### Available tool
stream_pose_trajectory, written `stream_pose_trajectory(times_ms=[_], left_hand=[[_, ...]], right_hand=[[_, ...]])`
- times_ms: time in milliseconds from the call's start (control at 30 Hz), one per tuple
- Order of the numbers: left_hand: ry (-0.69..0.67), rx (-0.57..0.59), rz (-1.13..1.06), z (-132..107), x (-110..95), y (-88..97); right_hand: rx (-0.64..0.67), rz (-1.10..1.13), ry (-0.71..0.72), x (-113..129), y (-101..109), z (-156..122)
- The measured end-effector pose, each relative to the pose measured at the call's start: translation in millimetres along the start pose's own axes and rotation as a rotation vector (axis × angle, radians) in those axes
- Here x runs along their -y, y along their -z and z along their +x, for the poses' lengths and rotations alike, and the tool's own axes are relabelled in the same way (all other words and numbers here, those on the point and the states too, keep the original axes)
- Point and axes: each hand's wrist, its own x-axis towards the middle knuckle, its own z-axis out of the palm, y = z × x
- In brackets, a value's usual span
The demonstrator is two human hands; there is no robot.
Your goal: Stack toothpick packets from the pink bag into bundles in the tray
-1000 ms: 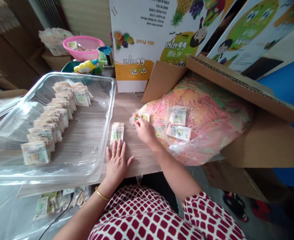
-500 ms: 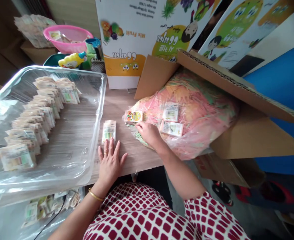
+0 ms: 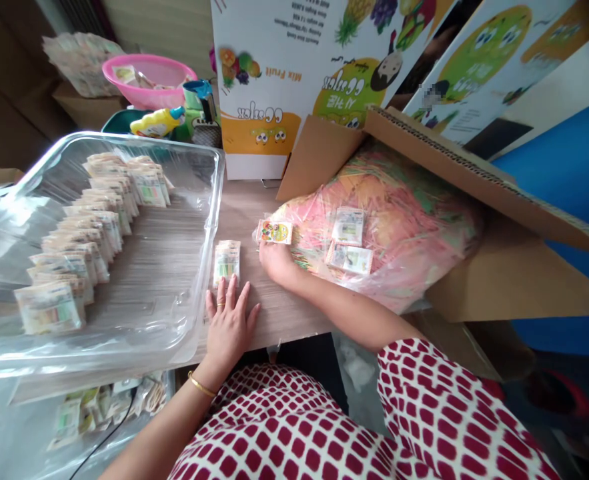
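Note:
My left hand (image 3: 230,320) lies flat on the wooden table (image 3: 254,213), fingers stretched out, fingertips touching a small stack of packets (image 3: 227,262). My right hand (image 3: 275,260) is curled at the near edge of a clear plastic bag (image 3: 404,233) full of thin coloured sticks. Its fingers are closed on a few sticks, just below a small printed packet (image 3: 275,231) lying on the bag. Two more printed packets (image 3: 350,241) lie on the bag to the right.
A clear plastic tray (image 3: 201,293) at left holds rows of bundled packets (image 3: 74,240). The bag sits in an open cardboard box (image 3: 504,267). A printed carton (image 3: 284,80), a pink basin (image 3: 147,77) and a yellow bottle (image 3: 157,122) stand behind. More packets (image 3: 104,403) lie below the tray.
My right hand has drawn back toward me, from the bag's surface to its near-left edge, its fingers curling in. My left hand stays flat by the small stack.

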Motion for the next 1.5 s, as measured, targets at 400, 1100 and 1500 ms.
stream_pose_trajectory(times_ms=[400,1100,1500], left_hand=[[0.024,0.003,-0.108,-1,0,1.6],[-0.155,-0.099,-0.188,12,-6,2.4],[-0.221,0.070,-0.086,66,-32,-30.4]], right_hand=[[-0.114,-0.137,-0.017,-6,43,-24],[-0.338,-0.155,-0.026,-46,47,-67],[0.159,-0.454,0.015,-30,59,-90]])
